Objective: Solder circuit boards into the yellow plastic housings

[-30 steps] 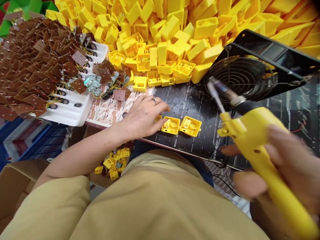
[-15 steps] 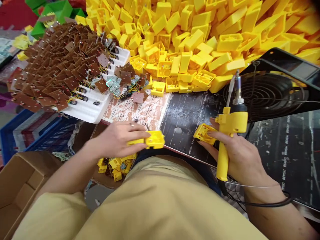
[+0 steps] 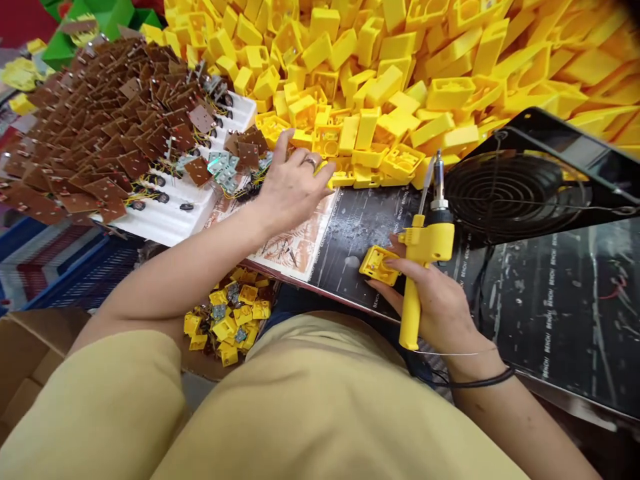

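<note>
My left hand reaches forward to the near edge of the heap of yellow plastic cases. Its fingers are stretched out with the thumb spread, and the fingertips touch a yellow case at the edge of the heap. My right hand is closed round the grip of a yellow soldering gun, tip pointing up. The same hand's fingers press a small open yellow case half against the black bench mat.
A mound of brown circuit boards with wires lies on a white tray at the left. A black fan stands tilted behind the soldering gun. Assembled yellow pieces lie in a box below the table edge. A cardboard box is at lower left.
My left hand no longer holds the yellow cases it had near my lap and has moved forward to the heap. My right hand keeps the soldering gun and case half, shifted slightly left.
</note>
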`<state>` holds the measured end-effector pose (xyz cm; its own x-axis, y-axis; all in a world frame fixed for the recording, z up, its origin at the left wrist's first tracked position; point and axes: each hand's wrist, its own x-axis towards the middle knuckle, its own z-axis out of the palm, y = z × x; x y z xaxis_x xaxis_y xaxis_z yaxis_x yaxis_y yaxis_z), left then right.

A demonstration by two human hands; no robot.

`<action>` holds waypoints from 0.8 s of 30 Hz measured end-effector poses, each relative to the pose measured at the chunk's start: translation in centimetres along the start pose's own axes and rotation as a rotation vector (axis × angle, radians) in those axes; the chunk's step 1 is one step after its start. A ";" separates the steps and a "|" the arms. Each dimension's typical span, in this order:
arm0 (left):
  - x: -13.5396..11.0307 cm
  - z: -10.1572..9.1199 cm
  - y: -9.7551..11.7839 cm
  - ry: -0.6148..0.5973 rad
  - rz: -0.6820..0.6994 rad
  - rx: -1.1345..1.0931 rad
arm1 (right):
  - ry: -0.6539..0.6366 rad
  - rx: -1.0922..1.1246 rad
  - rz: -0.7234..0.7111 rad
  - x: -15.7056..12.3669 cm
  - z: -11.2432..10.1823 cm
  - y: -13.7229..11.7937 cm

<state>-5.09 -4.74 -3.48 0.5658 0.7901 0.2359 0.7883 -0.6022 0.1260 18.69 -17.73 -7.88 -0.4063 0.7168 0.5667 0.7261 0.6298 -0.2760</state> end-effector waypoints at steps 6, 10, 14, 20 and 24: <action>-3.4 -0.2 3.3 -0.235 0.036 0.049 | 0.007 0.043 0.045 -0.3 0.1 0.2; -3.7 -0.4 2.8 -0.209 -0.005 0.093 | -0.007 0.067 0.065 -0.3 0.1 0.2; -4.5 -1.6 1.0 -0.228 0.295 -0.097 | -0.005 0.090 0.057 -0.5 0.0 0.3; -6.9 0.9 3.7 -0.148 0.260 -0.150 | -0.032 0.115 0.028 -0.8 0.1 0.3; -7.2 1.2 4.2 0.031 0.191 -0.130 | -0.066 0.117 0.025 -0.9 -0.4 0.2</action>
<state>-5.57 -12.87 -5.80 0.6923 0.6580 0.2963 0.6289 -0.7515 0.1993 19.41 -18.34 -8.16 -0.4272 0.7485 0.5072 0.6685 0.6392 -0.3802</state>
